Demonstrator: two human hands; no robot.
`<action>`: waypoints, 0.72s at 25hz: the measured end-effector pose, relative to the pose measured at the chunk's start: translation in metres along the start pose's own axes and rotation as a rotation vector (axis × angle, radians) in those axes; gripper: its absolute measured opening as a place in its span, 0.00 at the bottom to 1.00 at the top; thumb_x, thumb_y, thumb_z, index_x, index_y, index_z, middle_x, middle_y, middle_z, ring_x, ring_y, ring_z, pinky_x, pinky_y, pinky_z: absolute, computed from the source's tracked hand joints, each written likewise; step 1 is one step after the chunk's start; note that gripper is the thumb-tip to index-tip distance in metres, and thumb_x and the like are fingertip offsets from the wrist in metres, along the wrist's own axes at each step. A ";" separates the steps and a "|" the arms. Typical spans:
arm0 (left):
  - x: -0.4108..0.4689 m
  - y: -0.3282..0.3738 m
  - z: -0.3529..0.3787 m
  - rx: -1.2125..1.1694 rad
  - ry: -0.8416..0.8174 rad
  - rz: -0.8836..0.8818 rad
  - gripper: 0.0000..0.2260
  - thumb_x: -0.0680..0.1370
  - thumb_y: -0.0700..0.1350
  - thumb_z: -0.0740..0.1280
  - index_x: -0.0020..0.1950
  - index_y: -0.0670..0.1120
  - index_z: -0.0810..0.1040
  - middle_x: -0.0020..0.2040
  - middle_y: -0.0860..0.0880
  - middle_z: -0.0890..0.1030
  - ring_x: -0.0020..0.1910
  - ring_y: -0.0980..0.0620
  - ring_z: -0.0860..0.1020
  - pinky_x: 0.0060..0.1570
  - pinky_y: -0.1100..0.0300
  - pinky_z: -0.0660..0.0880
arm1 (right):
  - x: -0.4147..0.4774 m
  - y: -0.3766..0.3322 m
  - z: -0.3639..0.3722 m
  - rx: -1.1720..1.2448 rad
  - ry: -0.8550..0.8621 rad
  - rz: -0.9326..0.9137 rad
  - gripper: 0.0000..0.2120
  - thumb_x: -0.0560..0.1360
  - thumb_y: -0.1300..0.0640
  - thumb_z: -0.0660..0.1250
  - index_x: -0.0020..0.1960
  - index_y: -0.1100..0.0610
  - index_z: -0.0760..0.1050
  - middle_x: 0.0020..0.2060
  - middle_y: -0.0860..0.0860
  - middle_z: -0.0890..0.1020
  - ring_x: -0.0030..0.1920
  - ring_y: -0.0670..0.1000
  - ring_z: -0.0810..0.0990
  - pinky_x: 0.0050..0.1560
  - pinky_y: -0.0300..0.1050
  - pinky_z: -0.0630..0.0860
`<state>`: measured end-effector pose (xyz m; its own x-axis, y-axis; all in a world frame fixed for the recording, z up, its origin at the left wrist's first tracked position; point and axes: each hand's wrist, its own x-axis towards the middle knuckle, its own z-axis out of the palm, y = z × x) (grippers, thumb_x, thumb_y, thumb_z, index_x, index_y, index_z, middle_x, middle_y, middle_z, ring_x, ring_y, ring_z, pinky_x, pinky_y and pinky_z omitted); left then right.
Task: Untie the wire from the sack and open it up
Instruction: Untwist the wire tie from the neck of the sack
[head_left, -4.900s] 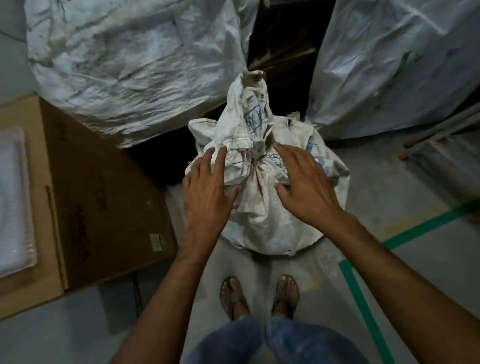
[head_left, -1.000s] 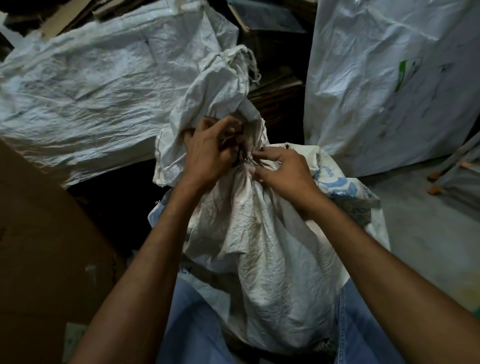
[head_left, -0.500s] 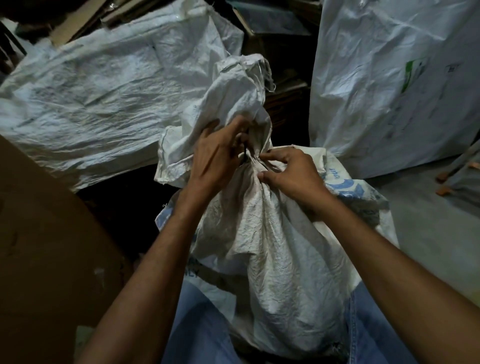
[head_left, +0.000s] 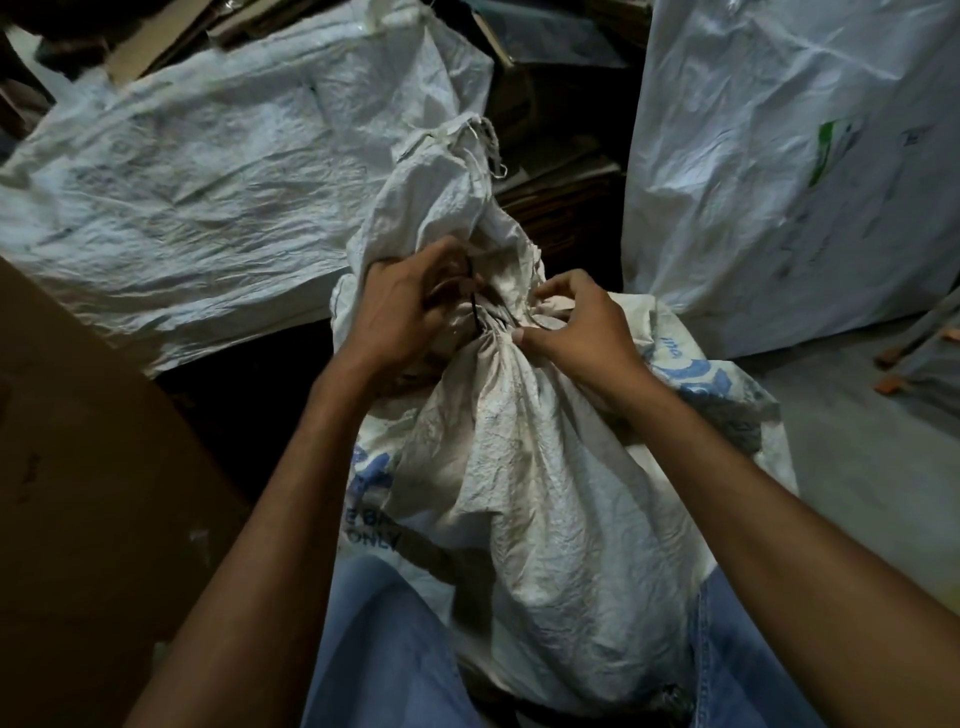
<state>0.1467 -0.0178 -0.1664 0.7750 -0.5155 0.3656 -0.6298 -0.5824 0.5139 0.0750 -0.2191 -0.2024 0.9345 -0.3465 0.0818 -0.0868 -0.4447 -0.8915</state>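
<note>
Woven white sack (head_left: 519, 493) stands between my knees, below both hands, its gathered neck cinched at their level. My left hand (head_left: 400, 312) is curled tight on the neck's left side, fingers pinching the dark wire (head_left: 475, 312) where it rises from the tie. My right hand (head_left: 582, 327) pinches the bunched cloth just right of that tie, fingers narrowed.
</note>
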 end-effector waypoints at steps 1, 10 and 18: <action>-0.006 0.001 -0.001 0.098 0.026 0.007 0.17 0.75 0.48 0.68 0.64 0.48 0.78 0.55 0.51 0.83 0.58 0.46 0.80 0.59 0.50 0.71 | 0.002 0.000 0.000 0.003 -0.026 0.037 0.29 0.67 0.54 0.82 0.64 0.51 0.74 0.57 0.44 0.81 0.57 0.45 0.80 0.56 0.46 0.80; -0.039 0.047 0.033 0.407 0.312 -0.053 0.07 0.79 0.49 0.69 0.56 0.52 0.79 0.37 0.47 0.82 0.35 0.43 0.80 0.32 0.58 0.63 | 0.012 -0.014 0.017 -0.164 -0.015 0.041 0.25 0.69 0.42 0.78 0.62 0.51 0.79 0.57 0.49 0.84 0.57 0.51 0.82 0.58 0.53 0.79; -0.022 0.012 0.008 -0.183 0.165 -0.070 0.10 0.77 0.44 0.67 0.57 0.51 0.77 0.51 0.52 0.83 0.53 0.53 0.83 0.50 0.45 0.81 | -0.025 -0.022 0.032 -0.149 0.139 -0.214 0.09 0.72 0.53 0.77 0.52 0.48 0.86 0.51 0.45 0.83 0.52 0.47 0.80 0.53 0.47 0.79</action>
<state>0.1221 -0.0187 -0.1748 0.8237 -0.3597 0.4384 -0.5663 -0.4819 0.6687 0.0643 -0.1745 -0.1990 0.8817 -0.3368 0.3304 0.0482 -0.6324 -0.7731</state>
